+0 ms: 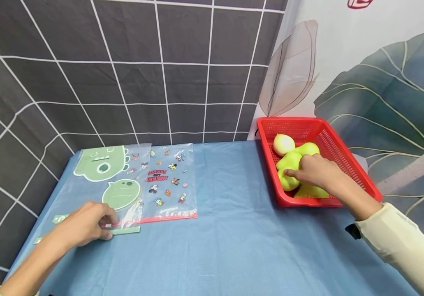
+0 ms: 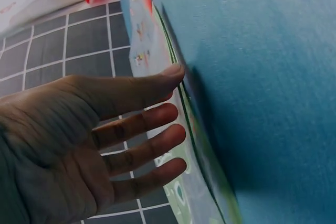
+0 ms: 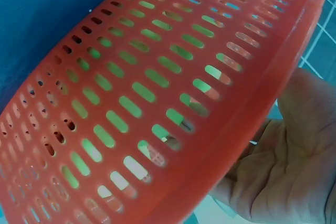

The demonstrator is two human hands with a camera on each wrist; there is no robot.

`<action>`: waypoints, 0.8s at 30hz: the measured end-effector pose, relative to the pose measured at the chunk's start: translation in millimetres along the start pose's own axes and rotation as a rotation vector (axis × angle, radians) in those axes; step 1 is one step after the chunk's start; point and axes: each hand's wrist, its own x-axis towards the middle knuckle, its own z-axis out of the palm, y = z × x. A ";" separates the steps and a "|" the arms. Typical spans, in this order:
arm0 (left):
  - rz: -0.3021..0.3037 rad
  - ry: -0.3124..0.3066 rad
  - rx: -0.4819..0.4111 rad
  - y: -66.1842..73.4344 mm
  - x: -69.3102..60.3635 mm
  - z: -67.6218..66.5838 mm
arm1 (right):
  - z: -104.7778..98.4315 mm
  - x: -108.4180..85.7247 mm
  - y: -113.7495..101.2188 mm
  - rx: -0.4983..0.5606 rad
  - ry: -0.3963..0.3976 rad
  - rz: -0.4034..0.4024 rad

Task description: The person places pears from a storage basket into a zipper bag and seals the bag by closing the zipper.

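In the head view, my left hand (image 1: 89,224) is at the near edge of a clear zip bag (image 1: 123,195) printed with green cartoon figures. The left wrist view shows the thumb (image 2: 170,74) touching the bag's edge, with the other fingers nearly straight along its face. A second clear zip bag (image 1: 171,185), printed with small cartoon characters, lies partly under the first. My right hand (image 1: 319,170) reaches into a red basket (image 1: 345,158), over yellow-green pears (image 1: 288,160). Its thumb points left across one pear; the other fingertips are hidden. The basket wall (image 3: 152,82) fills most of the right wrist view.
A round pale-yellow fruit (image 1: 283,144) lies at the back of the basket. Blue cloth (image 1: 226,246) covers the table. A dark gridded curtain (image 1: 186,82) hangs behind and at the left; a leaf-patterned white sheet (image 1: 382,115) hangs at the right, close to the basket.
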 end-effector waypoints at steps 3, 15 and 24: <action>0.086 0.026 -0.048 -17.9 2.5 13.3 | 1.5 2.8 -3.0 -0.015 -0.012 -0.001; 0.217 0.031 -0.084 -50.2 10.9 26.9 | 3.9 12.9 -7.8 0.006 -0.051 0.002; 0.138 -0.078 -0.097 -29.3 13.0 0.6 | 3.8 15.3 -7.5 0.059 -0.060 -0.031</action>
